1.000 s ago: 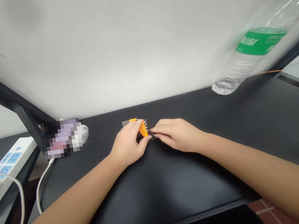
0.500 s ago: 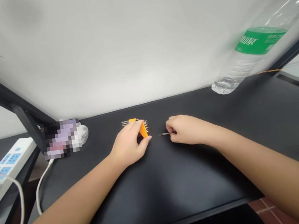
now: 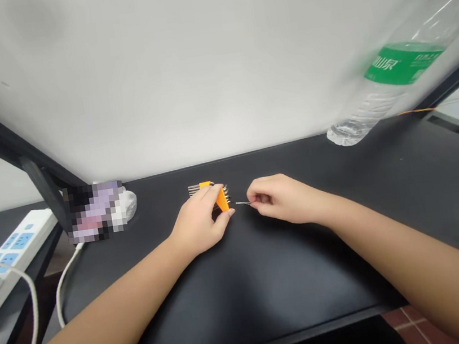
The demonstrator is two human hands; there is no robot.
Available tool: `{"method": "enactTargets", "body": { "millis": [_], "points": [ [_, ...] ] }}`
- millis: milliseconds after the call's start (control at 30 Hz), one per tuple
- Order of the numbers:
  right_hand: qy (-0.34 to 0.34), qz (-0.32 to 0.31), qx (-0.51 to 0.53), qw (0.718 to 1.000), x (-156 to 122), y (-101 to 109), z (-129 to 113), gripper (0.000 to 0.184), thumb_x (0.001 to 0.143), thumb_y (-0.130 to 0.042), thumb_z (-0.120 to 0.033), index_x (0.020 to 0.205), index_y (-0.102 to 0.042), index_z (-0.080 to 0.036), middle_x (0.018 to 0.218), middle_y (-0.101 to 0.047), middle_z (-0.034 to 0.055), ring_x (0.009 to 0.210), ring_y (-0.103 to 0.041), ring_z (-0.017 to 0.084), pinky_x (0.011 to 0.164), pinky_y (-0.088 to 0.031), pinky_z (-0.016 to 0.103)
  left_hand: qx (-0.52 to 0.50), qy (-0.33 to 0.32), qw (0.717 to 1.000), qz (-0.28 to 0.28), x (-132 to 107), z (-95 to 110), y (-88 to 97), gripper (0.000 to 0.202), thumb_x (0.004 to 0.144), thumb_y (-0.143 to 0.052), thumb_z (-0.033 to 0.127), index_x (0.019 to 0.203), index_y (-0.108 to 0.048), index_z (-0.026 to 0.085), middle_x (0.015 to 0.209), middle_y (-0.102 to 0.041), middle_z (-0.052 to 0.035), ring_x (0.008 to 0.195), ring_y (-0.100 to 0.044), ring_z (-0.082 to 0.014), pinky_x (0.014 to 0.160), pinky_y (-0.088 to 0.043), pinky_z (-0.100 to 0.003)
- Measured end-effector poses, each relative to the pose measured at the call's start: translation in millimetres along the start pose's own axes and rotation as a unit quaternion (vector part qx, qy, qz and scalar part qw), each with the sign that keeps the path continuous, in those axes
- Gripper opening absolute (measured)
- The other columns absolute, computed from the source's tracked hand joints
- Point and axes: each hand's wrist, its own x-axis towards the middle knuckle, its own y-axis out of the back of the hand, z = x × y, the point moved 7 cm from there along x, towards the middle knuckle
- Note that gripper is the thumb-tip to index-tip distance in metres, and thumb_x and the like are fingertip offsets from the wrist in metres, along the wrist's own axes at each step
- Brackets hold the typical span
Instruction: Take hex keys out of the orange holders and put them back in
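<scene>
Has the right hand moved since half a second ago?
Yes. The right hand, pinching a thin metal key, has shifted left, back toward the orange holder that the left hand holds on the black table.

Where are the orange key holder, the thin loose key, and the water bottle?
orange key holder [image 3: 221, 199]: head view, orange edge beside the left thumb.
thin loose key [image 3: 242, 203]: head view, bare shaft left of the right hand's fingers.
water bottle [image 3: 400, 62]: head view, green label.

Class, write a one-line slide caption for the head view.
Left hand grips an orange hex-key holder; right hand pinches a thin key.
</scene>
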Motion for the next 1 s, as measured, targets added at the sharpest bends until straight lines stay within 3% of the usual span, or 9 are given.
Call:
{"method": "enactTargets", "body": {
  "millis": [167, 367, 1000],
  "points": [
    [0.054, 0.049, -0.023, 0.997, 0.7, 1.6, -8.9, 0.012, 0.096, -0.054, -0.016, 0.089, -0.063, -0.020, 0.087, -0.063, 0.0028, 0.075, -0.056, 0.015, 0.069, -0.043, 0.027, -0.002, 0.002, 1.000, 0.001, -1.0, 0.3, -0.1, 0.051, 0.097, -0.060, 0.044, 0.141, -0.052, 0.020, 0.127, -0.069, -0.0101, 0.115, -0.067, -0.0273, 0.098, -0.056, -0.043],
    [0.084, 0.054, -0.029, 0.995, 1.1, -2.4, -12.6, 0.016, 0.099, -0.052, -0.014, 0.092, -0.065, -0.020, 0.091, -0.064, 0.0047, 0.079, -0.058, 0.016, 0.073, -0.045, 0.029, 0.004, -0.002, 1.000, 0.006, -2.4, -0.5, -1.2, 0.052, 0.097, -0.062, 0.045, 0.142, -0.052, 0.020, 0.131, -0.067, -0.0101, 0.117, -0.067, -0.0272, 0.099, -0.056, -0.042],
    [0.086, 0.099, -0.009, 0.991, -0.3, 5.7, -16.6, 0.014, 0.100, -0.053, -0.014, 0.092, -0.063, -0.020, 0.091, -0.064, 0.0036, 0.079, -0.058, 0.015, 0.073, -0.046, 0.029, 0.007, 0.008, 1.000, -0.009, -1.7, 1.5, -0.2, 0.050, 0.097, -0.061, 0.044, 0.140, -0.051, 0.020, 0.124, -0.068, -0.0086, 0.108, -0.067, -0.0258, 0.092, -0.056, -0.041]
  ]
}}
